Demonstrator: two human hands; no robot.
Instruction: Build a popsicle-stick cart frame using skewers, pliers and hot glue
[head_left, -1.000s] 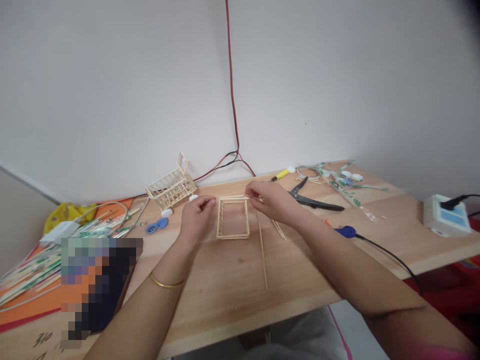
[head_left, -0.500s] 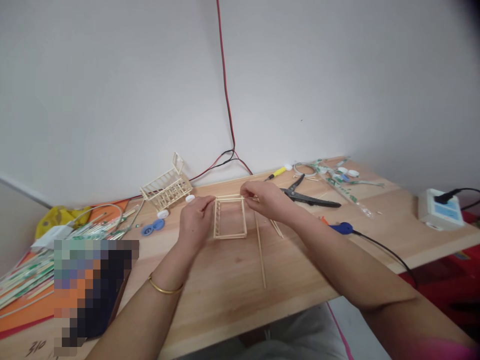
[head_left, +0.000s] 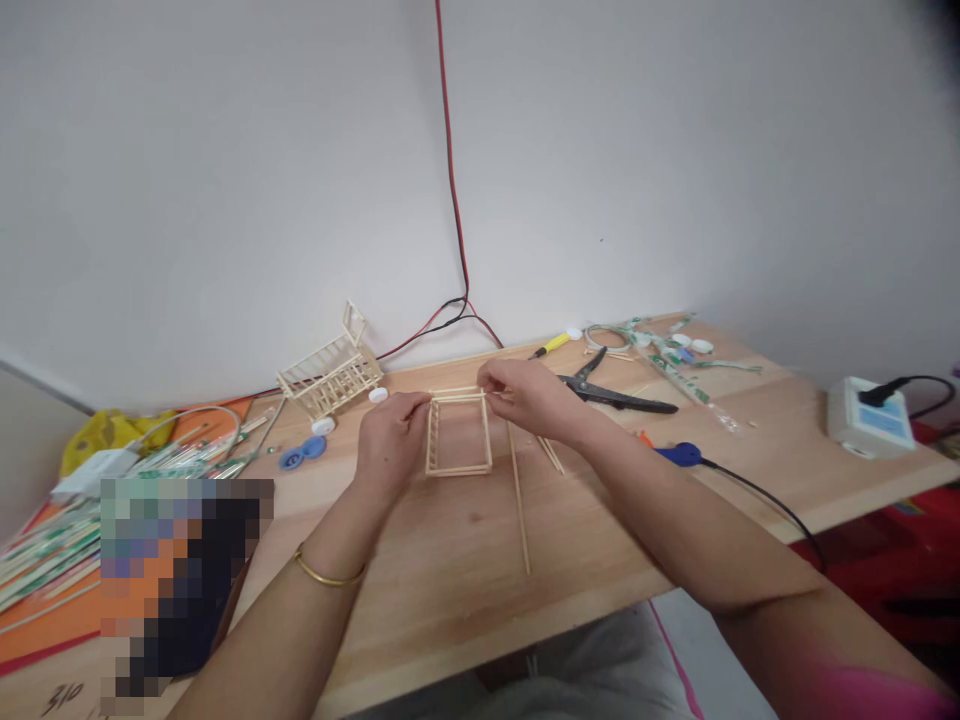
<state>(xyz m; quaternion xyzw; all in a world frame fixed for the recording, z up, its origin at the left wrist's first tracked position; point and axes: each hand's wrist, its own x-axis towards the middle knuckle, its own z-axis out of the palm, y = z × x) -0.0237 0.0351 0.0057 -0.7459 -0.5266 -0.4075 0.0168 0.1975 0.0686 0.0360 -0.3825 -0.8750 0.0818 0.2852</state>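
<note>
A small rectangular frame of thin wooden sticks (head_left: 459, 471) lies on the wooden table between my hands. Short rungs show along its left side. My left hand (head_left: 390, 432) is closed, thumb and fingers pinching the far left corner. At the far right corner my right hand (head_left: 521, 392) pinches the end of the far bar; its fingertips partly cover what they grip. A long loose stick (head_left: 520, 510) lies just right of the frame, and a few shorter sticks (head_left: 551, 455) rest beside it, below my right wrist.
A finished-looking stick model (head_left: 330, 378) stands at the back left near blue caps (head_left: 301, 453). Black cutters (head_left: 622, 398), a yellow-handled tool (head_left: 555, 344) and a blue glue gun (head_left: 681, 455) with a cord lie right. Bundled sticks (head_left: 52, 555) and a pixelated dark object (head_left: 202, 590) occupy the left.
Both hands keep their hold on the far corners of the stick frame, with barely any finger movement. The view has shifted slightly, so the surroundings appear a little further left.
</note>
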